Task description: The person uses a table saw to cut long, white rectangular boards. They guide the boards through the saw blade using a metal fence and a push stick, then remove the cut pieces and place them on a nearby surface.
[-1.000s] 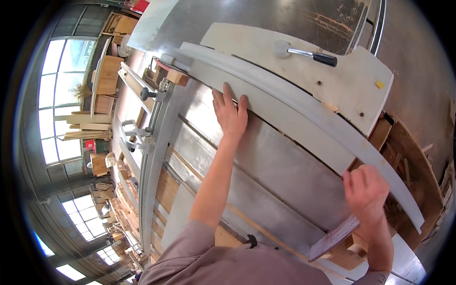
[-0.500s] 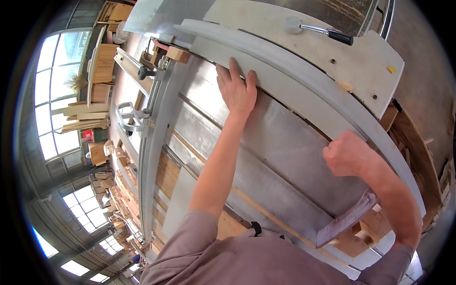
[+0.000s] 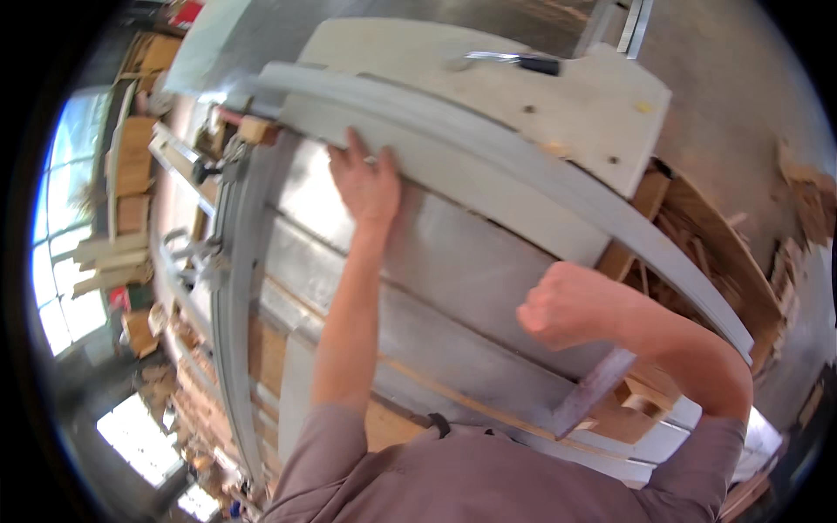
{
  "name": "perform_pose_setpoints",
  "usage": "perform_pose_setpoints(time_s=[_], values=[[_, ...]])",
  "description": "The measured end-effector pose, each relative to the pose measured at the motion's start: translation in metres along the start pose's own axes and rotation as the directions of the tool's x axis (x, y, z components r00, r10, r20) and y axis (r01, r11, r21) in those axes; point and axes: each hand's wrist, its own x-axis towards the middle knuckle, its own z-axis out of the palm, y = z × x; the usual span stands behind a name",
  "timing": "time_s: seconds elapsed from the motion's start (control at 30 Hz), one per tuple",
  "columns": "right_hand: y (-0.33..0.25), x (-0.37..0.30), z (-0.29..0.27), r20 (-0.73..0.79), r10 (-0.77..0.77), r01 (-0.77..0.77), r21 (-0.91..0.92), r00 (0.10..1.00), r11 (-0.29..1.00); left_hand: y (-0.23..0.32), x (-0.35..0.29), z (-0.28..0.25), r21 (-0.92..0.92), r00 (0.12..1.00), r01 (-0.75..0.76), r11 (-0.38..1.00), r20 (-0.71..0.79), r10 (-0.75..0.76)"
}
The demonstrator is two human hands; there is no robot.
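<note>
My left hand (image 3: 366, 187) lies open with spread fingers, its fingertips on the near edge of a long pale panel (image 3: 453, 170). The panel lies flat on the grey metal saw table (image 3: 462, 235), alongside a long pale fence rail (image 3: 523, 152). My right hand (image 3: 562, 305) is closed in a fist above the table, close to the panel's right end. The inside of the fist is hidden, so I cannot tell whether it holds anything. Nearer me, a purplish-brown wooden strip (image 3: 595, 392) leans beside a pale wooden block (image 3: 641, 405).
Beyond the rail, a lever with a black grip (image 3: 539, 64) sits on a pale plate (image 3: 575, 105). A wooden bin (image 3: 728, 235) of offcuts stands at right. A small wood block (image 3: 257, 131) sits by the metal sliding carriage (image 3: 228, 288) on the left. Stacked boards stand farther left.
The whole view has shifted, so the table and both hands appear farther left. The left hand stays on the panel edge; the right fist remains closed, slightly nearer me.
</note>
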Motion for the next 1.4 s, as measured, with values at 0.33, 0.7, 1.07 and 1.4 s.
perform_pose_setpoints(time_s=[0.33,0.7,1.07,1.4], values=[[0.029,-0.042,-0.017,-0.546,0.366,-0.4,0.06,0.753,0.914,-0.002,0.0,0.004,0.003,0.999,0.012,1.0,0.04,-0.012],[0.189,-0.146,0.042,-0.279,0.817,-0.862,-0.116,0.505,0.493,0.003,-0.009,-0.001,0.122,0.999,-0.044,0.992,0.027,0.041],[0.041,-0.144,0.022,-0.602,0.656,-0.848,-0.069,0.456,0.526,0.059,-0.03,-0.039,-0.04,0.767,-0.622,0.782,0.173,0.618],[-0.031,-0.113,0.03,-0.057,0.781,-0.733,0.305,0.622,0.607,0.061,-0.035,-0.046,-0.018,0.771,-0.592,0.805,0.277,0.573]])
